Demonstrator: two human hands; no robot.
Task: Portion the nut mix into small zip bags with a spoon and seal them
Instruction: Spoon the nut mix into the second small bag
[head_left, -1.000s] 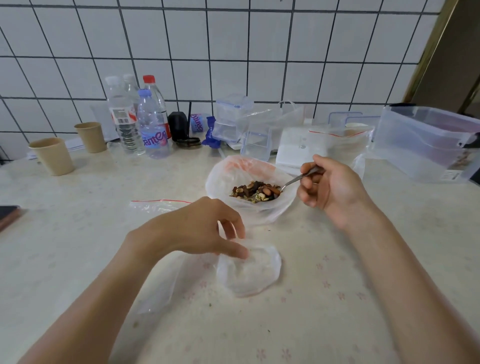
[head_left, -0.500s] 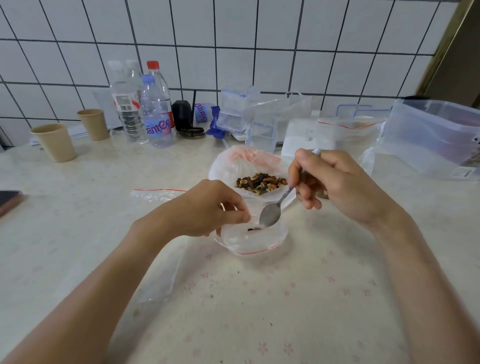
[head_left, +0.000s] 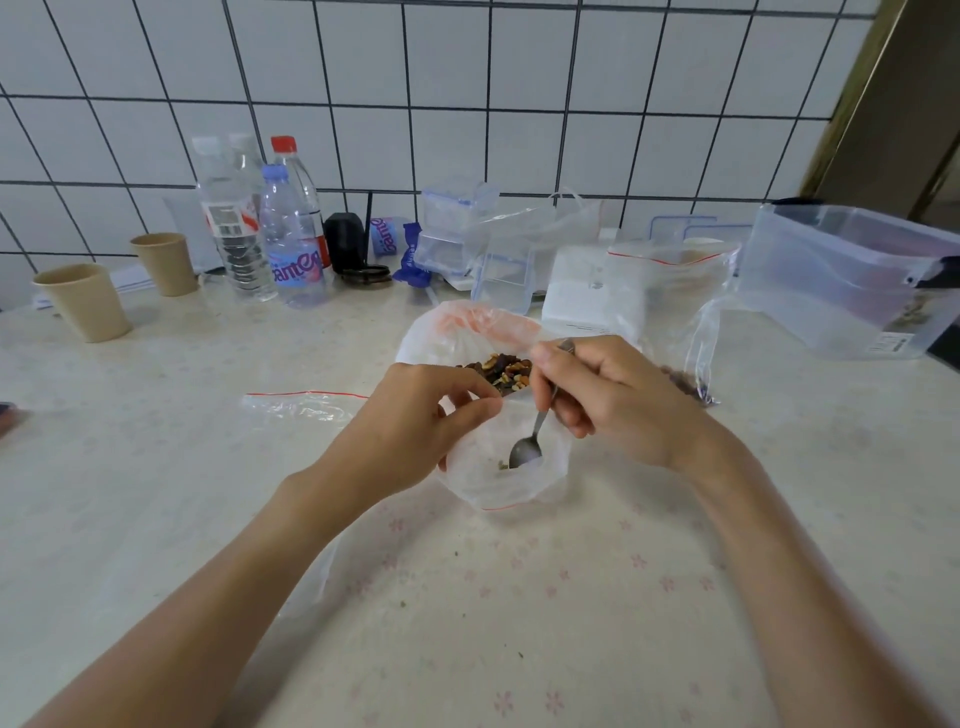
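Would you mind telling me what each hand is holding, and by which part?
The right hand grips the spoon by its handle; the left hand pinches the small zip bag at its open rim.

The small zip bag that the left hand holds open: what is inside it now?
Inside the small zip bag are the bowl of the spoon and a few bits of nut mix beside it. The left hand covers the bag's left part.

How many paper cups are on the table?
2. One paper cup stands at the far left of the table; the other cup is behind it to the right, beside the water bottles. None seem hidden.
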